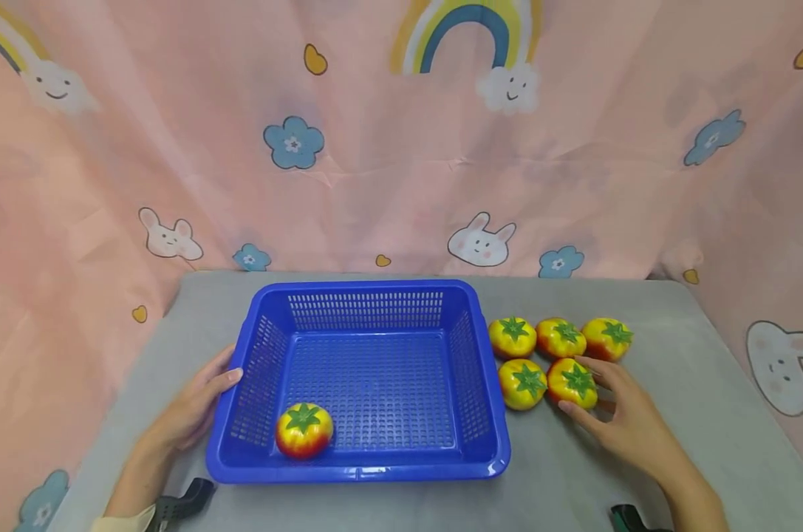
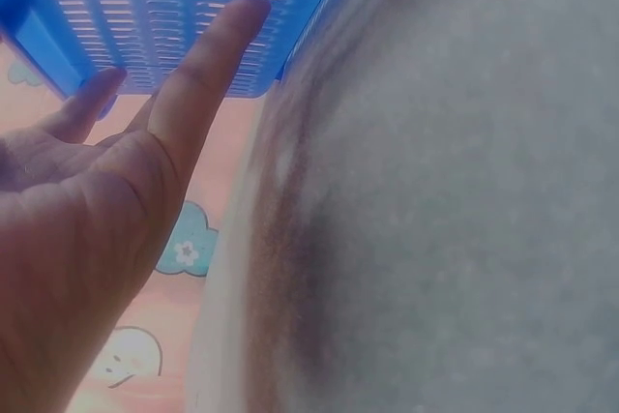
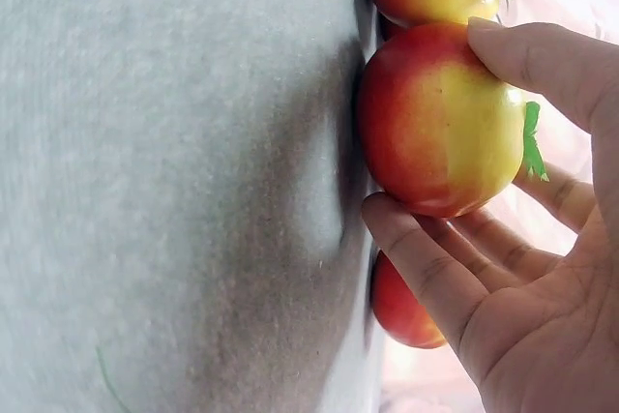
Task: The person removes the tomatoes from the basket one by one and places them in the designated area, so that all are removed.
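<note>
A blue plastic basket (image 1: 368, 473) with slotted walls stands on the grey table, and my left hand (image 1: 191, 403) holds its left rim. In the left wrist view, extended fingers (image 2: 198, 84) lie against the basket's outer wall (image 2: 184, 16). One yellow-red toy tomato (image 1: 304, 431) with a green leafy top sits inside, near the front left. To the right of the basket, my right hand (image 1: 623, 414) grips another toy tomato (image 1: 572, 384) between thumb and fingers. The right wrist view shows that tomato (image 3: 440, 123) low at the table surface, its neighbours close on both sides.
Several more toy tomatoes (image 1: 522, 384) stand in two short rows right of the basket. Dark wrist-worn devices (image 1: 185, 502) show by both forearms. A pink patterned curtain (image 1: 374, 185) hangs behind and beside the grey table (image 1: 667, 332).
</note>
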The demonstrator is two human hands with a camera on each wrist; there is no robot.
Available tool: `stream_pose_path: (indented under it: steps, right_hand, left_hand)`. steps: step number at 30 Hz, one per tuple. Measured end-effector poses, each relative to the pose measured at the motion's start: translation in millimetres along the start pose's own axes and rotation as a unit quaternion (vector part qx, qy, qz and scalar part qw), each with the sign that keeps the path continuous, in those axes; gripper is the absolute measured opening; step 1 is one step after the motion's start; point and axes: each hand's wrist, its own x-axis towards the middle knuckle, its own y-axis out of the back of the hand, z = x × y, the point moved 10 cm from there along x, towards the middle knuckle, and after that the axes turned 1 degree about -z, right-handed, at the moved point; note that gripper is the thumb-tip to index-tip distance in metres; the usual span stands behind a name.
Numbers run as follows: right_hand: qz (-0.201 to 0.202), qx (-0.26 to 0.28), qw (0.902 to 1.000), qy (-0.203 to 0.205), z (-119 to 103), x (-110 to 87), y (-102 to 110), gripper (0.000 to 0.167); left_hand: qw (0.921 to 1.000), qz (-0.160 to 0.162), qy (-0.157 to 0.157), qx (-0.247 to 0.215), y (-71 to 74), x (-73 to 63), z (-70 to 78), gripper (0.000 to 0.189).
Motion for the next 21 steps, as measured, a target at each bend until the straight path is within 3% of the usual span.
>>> stream_pose_path:
  steps: [10,16,21]
  right_hand:
    - [-0.010,-0.002,0.9995,-0.030,5,-4.5,-1,0.077]
    - [-0.012,-0.009,0.9995,-0.026,2,-7.4,4,0.076]
    - [-0.004,-0.021,0.9996,-0.021,-8,-7.8,12,0.087]
  left_hand:
    - [0.9999,0.013,0.004,-0.001,-1.5,1.9,-0.5,0.058]
    - [0.9999,0.011,0.004,-0.004,-3.6,3.1,-0.6,0.053]
    - [0.9999,0.011,0.002,-0.002,-4.0,1.3,1.4,0.052]
